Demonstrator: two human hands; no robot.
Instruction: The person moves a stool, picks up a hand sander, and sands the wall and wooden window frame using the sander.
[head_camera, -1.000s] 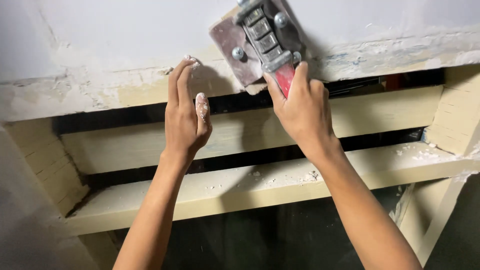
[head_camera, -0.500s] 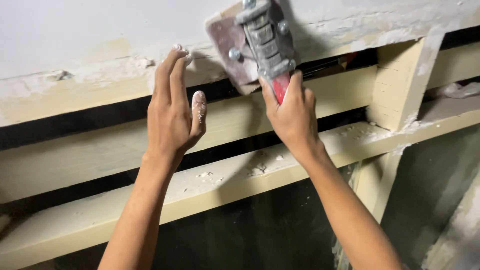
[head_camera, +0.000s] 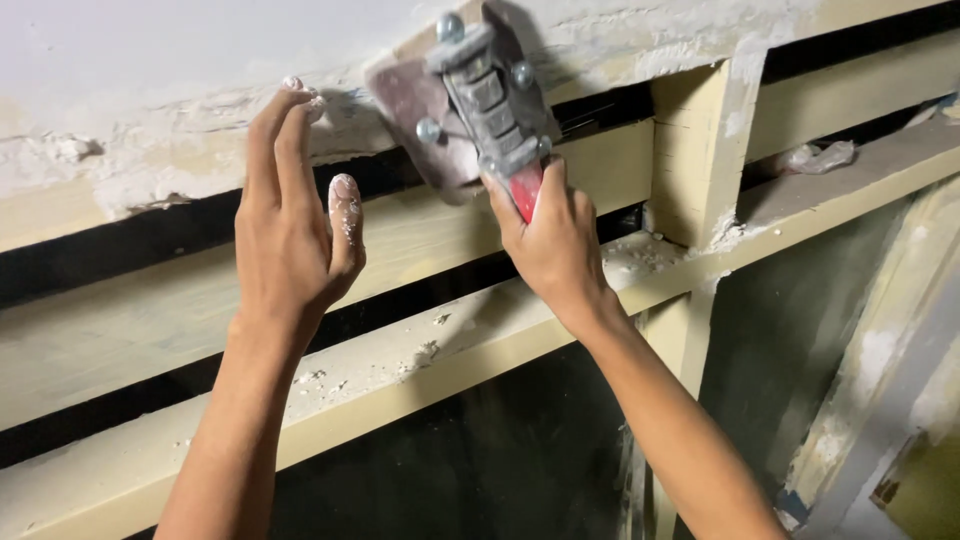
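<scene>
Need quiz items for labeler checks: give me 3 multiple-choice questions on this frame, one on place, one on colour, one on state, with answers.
1. Where is the sanding tool?
A. lying on the lower ledge
B. pressed up against the white surface overhead
C. hanging from the upright post

2. What colour is the tool's handle?
A. red
B. blue
C. green

3. What is the left hand doing?
A. gripping the handle
B. clenched in a fist
C. open, fingertips on the white surface

Answers:
1 B, its flat pad lies against the plastered surface.
2 A, red shows just above the right hand that grips it.
3 C, the fingers are straight and holding nothing, with white dust on the thumb.
</scene>
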